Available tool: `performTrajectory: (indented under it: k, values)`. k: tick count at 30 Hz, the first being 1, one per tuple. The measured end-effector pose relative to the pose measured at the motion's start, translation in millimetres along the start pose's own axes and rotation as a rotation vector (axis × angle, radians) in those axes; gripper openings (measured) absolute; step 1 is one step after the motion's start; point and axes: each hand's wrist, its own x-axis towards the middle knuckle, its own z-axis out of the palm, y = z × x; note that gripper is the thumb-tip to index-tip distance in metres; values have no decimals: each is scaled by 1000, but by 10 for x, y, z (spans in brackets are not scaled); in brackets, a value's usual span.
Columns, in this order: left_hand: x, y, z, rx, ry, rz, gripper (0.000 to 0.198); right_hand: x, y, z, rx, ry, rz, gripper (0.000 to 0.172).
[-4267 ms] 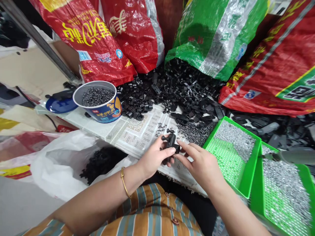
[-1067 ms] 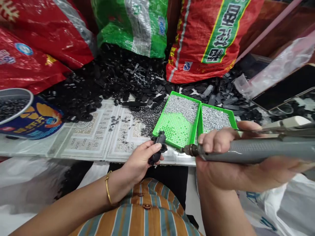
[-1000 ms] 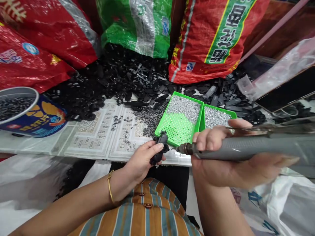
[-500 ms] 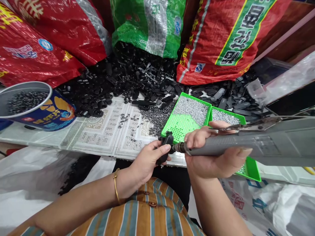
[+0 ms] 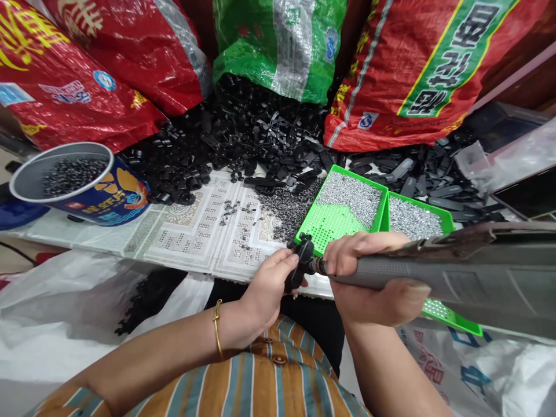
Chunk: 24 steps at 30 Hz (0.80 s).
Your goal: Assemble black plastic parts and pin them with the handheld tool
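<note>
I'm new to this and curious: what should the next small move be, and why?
Probably press the tool gently while holding the black part steady, since the left grip clasps that part and the right grip has the tool's nose up against it.

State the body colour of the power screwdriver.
The power screwdriver is grey, best seen in the head view.

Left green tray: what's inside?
The left green tray has small silvery pieces heaped toward its far side; nearer, perforated floor shows. The floor under the heap is covered, and the right hand hides the near-right corner.
</note>
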Motion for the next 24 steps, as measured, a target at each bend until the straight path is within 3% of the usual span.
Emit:
performTrajectory:
  k: [10, 13, 16, 19, 21, 24]
  values:
    - [4, -7, -50, -9, -26, -20, 15, -48, 48, 32, 8, -1, 16, 30]
    - [6, 45, -71, 36, -72, 5, 16, -18, -63, 8, -16, 16, 58, 38]
    - [-10, 139, -137, 110, -80, 37, 17, 50, -269, -114, -104, 90, -3, 45]
    - [-88, 282, -323, 149, -102, 5, 20, 117, -386, -354, -257, 241, -114, 49]
    - [-174, 407, -546, 215, -104, -40, 22, 133, -360, -552, -359, 367, -147, 46]
    - [-364, 625, -1012, 325, 42, -54, 19, 104, -229, -826, -539, 522, -185, 42]
